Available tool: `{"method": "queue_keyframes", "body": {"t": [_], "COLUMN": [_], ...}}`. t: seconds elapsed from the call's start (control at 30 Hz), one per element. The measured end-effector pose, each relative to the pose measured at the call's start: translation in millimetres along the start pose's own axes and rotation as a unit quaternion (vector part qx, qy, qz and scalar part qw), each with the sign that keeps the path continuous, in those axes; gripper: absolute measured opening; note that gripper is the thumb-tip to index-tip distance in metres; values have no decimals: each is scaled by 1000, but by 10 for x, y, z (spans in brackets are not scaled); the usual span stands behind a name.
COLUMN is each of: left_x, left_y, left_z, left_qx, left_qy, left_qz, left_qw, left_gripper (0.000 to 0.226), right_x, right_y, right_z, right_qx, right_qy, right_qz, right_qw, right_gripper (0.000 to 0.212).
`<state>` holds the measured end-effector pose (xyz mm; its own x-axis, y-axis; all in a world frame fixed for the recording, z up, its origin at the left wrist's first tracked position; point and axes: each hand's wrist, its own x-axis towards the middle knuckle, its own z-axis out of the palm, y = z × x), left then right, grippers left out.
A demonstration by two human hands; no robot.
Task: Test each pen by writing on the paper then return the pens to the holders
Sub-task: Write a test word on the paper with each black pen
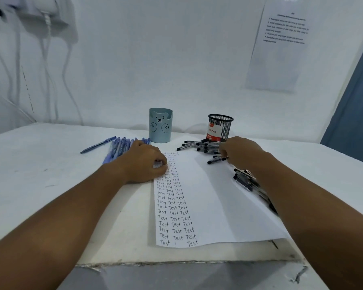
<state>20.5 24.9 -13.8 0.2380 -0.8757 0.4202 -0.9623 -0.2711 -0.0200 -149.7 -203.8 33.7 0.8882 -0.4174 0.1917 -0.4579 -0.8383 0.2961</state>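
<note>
White paper [208, 197] lies in the middle of the white bench [50, 160], and three columns of the handwritten word "Test" run down its left part. The left hand [144, 164] rests on the upper left edge of the paper, with the fingers curled down onto the sheet; I cannot tell if its grip holds anything. The right hand [240, 152] is at the upper right corner of the paper, on a loose heap of black-capped pens [199, 145]. Its fingers are bent down among these pens, and one black-capped pen [217, 160] lies just at the fingertips, but the hand hides whether the grip is closed on a pen.

A second heap of dark pens [246, 181] lies beside the right edge of the paper, partly under the right forearm. Blue pens [122, 146] lie in a row behind the left hand, and one more blue pen [98, 145] lies apart, to their left. The pale blue holder with a bear face [160, 125] stands upright behind the paper. The black mesh holder [219, 127] stands upright to its right, near the black-capped pens, with a red and white label inside. A printed sheet [279, 45] hangs on the wall at the right.
</note>
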Motion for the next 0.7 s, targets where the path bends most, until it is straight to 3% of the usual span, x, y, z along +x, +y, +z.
{"method": "queue_keyframes", "body": {"t": [0.2, 0.37, 0.47, 0.6, 0.7], "left_x": [0, 1, 0, -9, -19], "left_y": [2, -1, -11, -39, -56], "left_z": [-3, 2, 10, 10, 17], "left_qx": [6, 8, 19, 33, 33], "left_qy": [1, 1, 4, 13, 14], "left_qz": [-1, 0, 2, -12, -14], "left_qw": [1000, 1000, 1000, 999, 999], "left_gripper": [75, 75, 74, 74, 75], "right_x": [-47, -22, 8, 45, 86], "right_y": [96, 63, -103, -397, -550], "right_z": [-175, -238, -204, -240, -202], "right_qx": [0, 91, 265, 557, 618], "right_qy": [81, 195, 291, 286, 290], "right_qz": [29, 15, -16, -1, 41], "right_qw": [996, 977, 919, 779, 730], "right_gripper": [25, 31, 22, 17, 20]}}
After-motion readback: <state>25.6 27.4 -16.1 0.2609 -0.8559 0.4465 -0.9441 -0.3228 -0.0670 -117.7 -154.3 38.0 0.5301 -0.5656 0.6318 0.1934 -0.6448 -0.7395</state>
